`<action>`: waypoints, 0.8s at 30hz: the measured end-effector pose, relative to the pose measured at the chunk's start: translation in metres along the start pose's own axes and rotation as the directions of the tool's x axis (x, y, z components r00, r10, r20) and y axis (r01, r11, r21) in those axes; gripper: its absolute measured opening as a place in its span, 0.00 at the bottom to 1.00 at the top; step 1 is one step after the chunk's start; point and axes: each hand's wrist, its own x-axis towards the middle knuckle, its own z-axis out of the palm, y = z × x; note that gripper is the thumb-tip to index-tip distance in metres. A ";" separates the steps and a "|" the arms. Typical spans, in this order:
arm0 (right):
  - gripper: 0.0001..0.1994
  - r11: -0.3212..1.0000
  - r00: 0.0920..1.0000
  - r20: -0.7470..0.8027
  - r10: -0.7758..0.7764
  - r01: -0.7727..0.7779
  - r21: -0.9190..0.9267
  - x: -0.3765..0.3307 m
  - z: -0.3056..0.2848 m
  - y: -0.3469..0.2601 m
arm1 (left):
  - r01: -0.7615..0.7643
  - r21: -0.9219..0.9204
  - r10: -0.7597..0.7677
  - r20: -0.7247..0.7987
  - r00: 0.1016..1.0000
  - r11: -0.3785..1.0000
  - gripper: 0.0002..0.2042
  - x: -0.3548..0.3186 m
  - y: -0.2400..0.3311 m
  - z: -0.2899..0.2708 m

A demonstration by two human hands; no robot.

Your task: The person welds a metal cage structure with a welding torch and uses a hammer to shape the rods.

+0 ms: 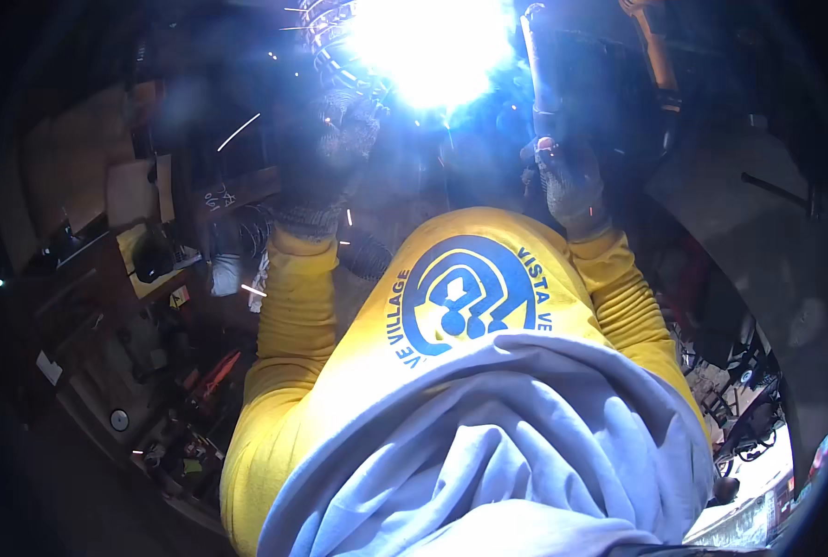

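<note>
A white-blue welding arc [433,46] glares at the top centre and throws sparks; it hides whatever lies behind it. Left of the glare shows part of a rounded, ribbed metal piece [329,42]. My left hand [344,144], in a grey knitted glove, is just below that piece; haze and shadow blur its fingers, so I cannot tell whether it grips. My right hand [570,181], gloved too, is closed around the lower end of a welding torch [542,74]. The torch points away from me, to the right of the glare.
An orange-handled tool [653,51] is at the upper right. Brown boards [75,158] stand at the left, above cluttered shelving with an orange tool [214,376]. A dark bar [774,189] lies on a grey surface at the right. Cables and small parts [739,395] are heaped lower right.
</note>
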 end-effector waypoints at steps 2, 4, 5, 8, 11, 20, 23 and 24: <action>0.18 0.993 1.000 0.016 0.024 -0.022 -0.119 0.002 0.005 -0.016 | -0.057 0.122 0.062 -0.037 0.997 0.991 0.18 -0.006 -0.005 0.000; 0.20 0.991 0.981 0.154 -0.121 0.128 -0.038 0.001 -0.009 0.005 | -0.241 0.576 0.273 0.032 0.961 0.781 0.19 0.005 0.007 -0.010; 0.21 0.988 0.956 0.260 -0.136 0.113 0.102 0.005 -0.024 0.021 | -0.224 0.540 0.248 0.029 0.968 0.811 0.19 0.004 0.007 -0.009; 0.22 0.924 0.954 0.113 -0.279 0.298 -0.239 0.005 -0.003 -0.005 | -0.068 0.102 0.064 0.034 0.997 0.992 0.16 -0.001 0.002 -0.001; 0.17 0.480 0.788 0.224 -0.574 0.545 -0.688 0.007 -0.004 -0.002 | -0.156 0.067 0.150 0.085 0.985 0.986 0.10 0.007 0.007 -0.010; 0.18 0.956 0.994 -0.008 -0.108 0.101 -0.276 -0.003 0.009 -0.020 | 0.368 -0.399 -0.312 0.199 0.929 0.840 0.08 0.025 0.034 -0.014; 0.23 0.986 1.000 -0.012 -0.013 0.010 -0.164 0.000 0.017 -0.034 | 0.361 -0.331 -0.294 0.235 0.927 0.872 0.08 0.026 0.034 -0.018; 0.25 0.987 1.000 -0.019 -0.021 0.018 -0.160 0.000 0.019 -0.035 | 0.348 -0.336 -0.286 0.220 0.933 0.875 0.08 0.026 0.034 -0.018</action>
